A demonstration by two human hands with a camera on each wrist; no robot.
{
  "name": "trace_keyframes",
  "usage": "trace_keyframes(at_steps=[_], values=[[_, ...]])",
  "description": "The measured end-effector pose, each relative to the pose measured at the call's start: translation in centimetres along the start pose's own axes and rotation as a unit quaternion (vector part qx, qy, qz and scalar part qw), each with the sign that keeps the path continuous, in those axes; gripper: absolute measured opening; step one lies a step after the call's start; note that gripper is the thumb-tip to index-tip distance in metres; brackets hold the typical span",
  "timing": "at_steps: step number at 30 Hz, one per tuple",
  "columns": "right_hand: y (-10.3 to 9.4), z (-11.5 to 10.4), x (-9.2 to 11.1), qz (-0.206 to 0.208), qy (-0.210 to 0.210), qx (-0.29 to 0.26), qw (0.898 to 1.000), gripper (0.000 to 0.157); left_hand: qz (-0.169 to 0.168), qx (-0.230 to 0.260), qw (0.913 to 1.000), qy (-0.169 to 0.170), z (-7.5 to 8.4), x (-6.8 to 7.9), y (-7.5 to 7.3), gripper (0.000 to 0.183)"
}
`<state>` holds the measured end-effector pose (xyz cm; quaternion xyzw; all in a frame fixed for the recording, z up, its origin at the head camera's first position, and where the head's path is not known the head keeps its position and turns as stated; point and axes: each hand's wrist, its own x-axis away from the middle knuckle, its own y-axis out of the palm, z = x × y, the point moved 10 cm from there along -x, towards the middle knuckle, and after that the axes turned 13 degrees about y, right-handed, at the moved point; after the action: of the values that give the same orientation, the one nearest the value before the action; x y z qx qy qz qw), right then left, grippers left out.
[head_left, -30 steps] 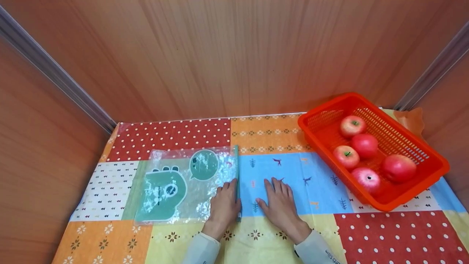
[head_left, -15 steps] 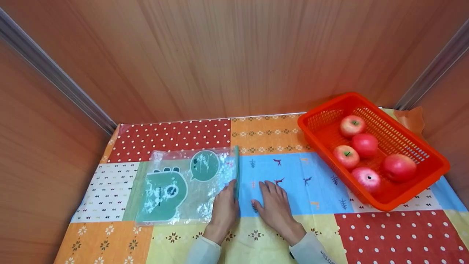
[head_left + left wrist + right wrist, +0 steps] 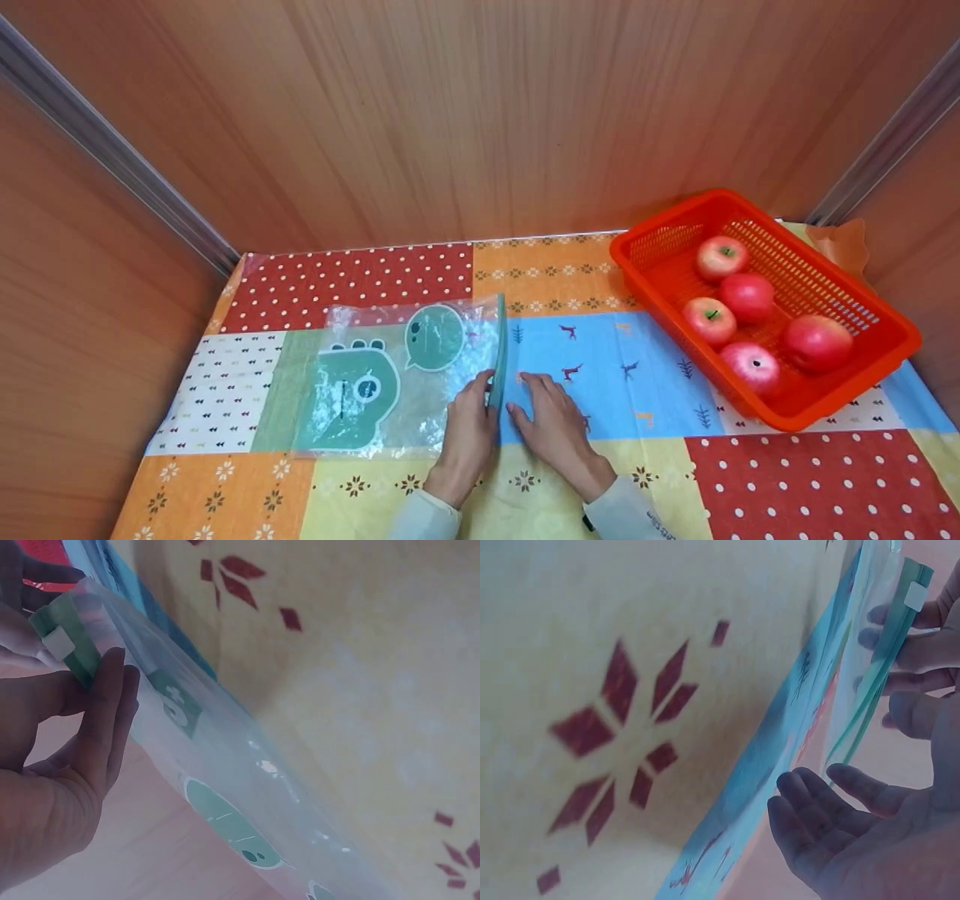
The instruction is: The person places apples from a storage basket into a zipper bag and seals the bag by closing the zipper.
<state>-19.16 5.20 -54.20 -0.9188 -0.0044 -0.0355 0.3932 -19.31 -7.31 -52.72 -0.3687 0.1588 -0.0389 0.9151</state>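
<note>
A clear zip bag (image 3: 424,397) with green dinosaur prints lies on the tablecloth, its green zip edge (image 3: 501,330) toward the right. My left hand (image 3: 469,431) pinches that edge between thumb and fingers, and the edge is lifted off the cloth. A white slider (image 3: 58,643) sits at the near end of the zip in the left wrist view. Just right of the edge is my right hand (image 3: 555,431), its fingers loosely bent and holding nothing. In the right wrist view its fingertips (image 3: 795,784) come close to the zip; whether they touch it I cannot tell.
An orange plastic basket (image 3: 667,330) stands at the right with several red apples (image 3: 746,298) inside. A patchwork tablecloth (image 3: 360,270) covers the table. Wooden panels (image 3: 450,112) rise behind and at both sides.
The bag has slid a little to the right with my left hand, and its zip edge has come up. My right hand has moved slightly left, nearer the edge.
</note>
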Motion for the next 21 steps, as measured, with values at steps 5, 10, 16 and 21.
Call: trace_keyframes(at_steps=[5,10,16,21], values=[[0.3,0.1,-0.2,-0.012,0.020,-0.030,0.999,0.045,0.001,0.013,0.9999,0.003,0.5,0.2,0.3,0.043],[0.4,0.0,-0.2,-0.021,0.023,-0.053,0.998,0.044,0.010,0.015,0.9998,0.006,0.7,0.1,0.4,0.041],[0.2,0.0,-0.5,-0.015,0.024,-0.076,0.997,0.039,0.015,0.020,0.9995,0.017,1.1,0.1,0.5,0.037],[-0.2,0.3,-0.8,0.003,0.040,-0.097,0.995,0.033,0.022,0.028,0.9989,0.030,1.5,0.2,0.5,0.037]])
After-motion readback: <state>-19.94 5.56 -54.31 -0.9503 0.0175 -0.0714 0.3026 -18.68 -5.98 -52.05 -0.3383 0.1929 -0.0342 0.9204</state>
